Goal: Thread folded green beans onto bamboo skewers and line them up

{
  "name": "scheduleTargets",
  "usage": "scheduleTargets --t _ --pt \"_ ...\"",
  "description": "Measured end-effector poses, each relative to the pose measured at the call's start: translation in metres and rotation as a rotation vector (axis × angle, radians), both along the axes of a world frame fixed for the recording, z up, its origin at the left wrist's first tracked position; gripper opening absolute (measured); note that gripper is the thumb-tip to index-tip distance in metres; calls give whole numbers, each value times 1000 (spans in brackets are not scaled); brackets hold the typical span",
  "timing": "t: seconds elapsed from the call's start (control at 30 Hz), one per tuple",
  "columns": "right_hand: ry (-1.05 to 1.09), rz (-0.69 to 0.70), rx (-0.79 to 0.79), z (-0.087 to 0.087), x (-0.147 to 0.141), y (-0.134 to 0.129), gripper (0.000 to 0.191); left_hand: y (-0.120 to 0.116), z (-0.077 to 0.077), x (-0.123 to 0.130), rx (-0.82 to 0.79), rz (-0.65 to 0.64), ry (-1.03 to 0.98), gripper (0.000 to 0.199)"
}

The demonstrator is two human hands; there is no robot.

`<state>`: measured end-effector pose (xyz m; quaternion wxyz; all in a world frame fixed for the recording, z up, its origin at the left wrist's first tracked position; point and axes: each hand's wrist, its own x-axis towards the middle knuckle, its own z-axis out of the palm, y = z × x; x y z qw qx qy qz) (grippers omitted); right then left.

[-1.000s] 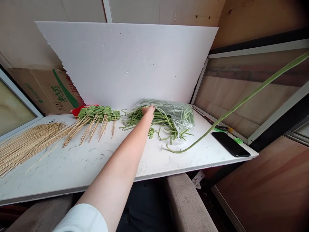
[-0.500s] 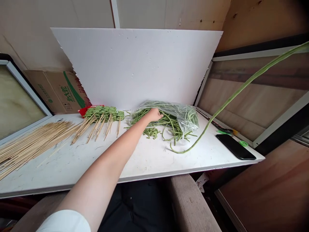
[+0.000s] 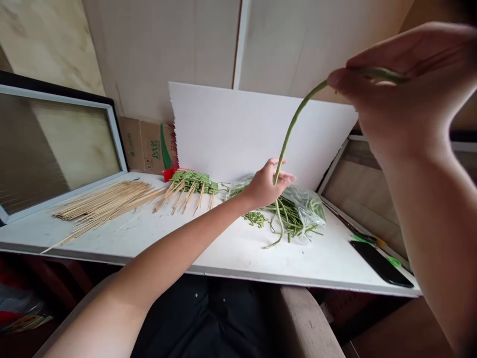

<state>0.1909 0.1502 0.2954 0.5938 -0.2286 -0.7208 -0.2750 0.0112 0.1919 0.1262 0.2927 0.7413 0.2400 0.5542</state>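
Observation:
A long green yardlong bean [image 3: 291, 124] arches down from my right hand [image 3: 413, 94], which is raised close to the camera at the right and pinches its upper part between thumb and fingers. Lower down, the bean runs through my left hand [image 3: 266, 185], whose fingers are loosely curled about it. Its tail end hangs below that hand to the table. Behind and below my left hand, a clear plastic bag [image 3: 311, 201] holds more long beans [image 3: 292, 216]. A small heap of short cut bean pieces [image 3: 255, 218] lies just in front of the bag.
Skewered bean pieces [image 3: 192, 180] are stacked at the back, with a red thing beside them. Bare bamboo skewers [image 3: 108, 201] spread over the white table's left. A black phone [image 3: 380, 263] lies at the right edge. Behind stand a white board [image 3: 238, 134] and a cardboard box [image 3: 145, 144].
My left hand has lifted off the beans in the bag and now surrounds the hanging bean. My right hand has come into view, holding the bean's upper part. The view has swung left.

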Motion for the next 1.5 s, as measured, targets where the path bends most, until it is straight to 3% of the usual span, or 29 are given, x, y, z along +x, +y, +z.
scheduleTargets --t 0.07,0.17,0.3,0.43,0.5,0.57,0.73,0.8,0.87,1.03,1.13,1.3,1.4,1.5 --pt "-45 101 40 7 -34 -17 90 -3 5 -23 -3 30 -49 30" --pt "-30 123 37 6 -60 -32 83 -12 14 -71 25 137 -81 31" --pt "12 63 -24 -9 -70 -41 67 -38 24 -144 130 449 124 26" --pt "91 69 -210 -48 -70 -41 40 -62 19 -201 145 588 461 25" --pt "39 123 -388 -77 -66 -33 34 -69 3 -217 116 674 593 25" --pt "-117 189 -655 -109 -61 -20 35 -69 -24 -226 86 727 698 23" --pt "-400 305 -1158 -186 -60 13 35 -53 -110 -241 -70 670 718 30" --pt "-396 332 -1269 -212 -62 22 39 -49 -135 -247 -131 638 729 29" --pt "-364 366 -1336 -234 -65 30 42 -49 -148 -251 -143 649 766 29" --pt "-25 384 -1416 -268 -74 38 50 -57 -147 -238 -104 771 841 26" --pt "161 404 -1349 -278 -87 35 53 -63 -144 -211 -64 708 728 30" --pt "122 567 -1305 -293 -112 29 52 -75 -149 -163 -37 477 466 45" --pt "68 645 -1312 -301 -121 24 51 -77 -157 -147 30 514 413 52" --pt "21 678 -1287 -304 -127 18 49 -74 -164 -141 52 520 376 36"
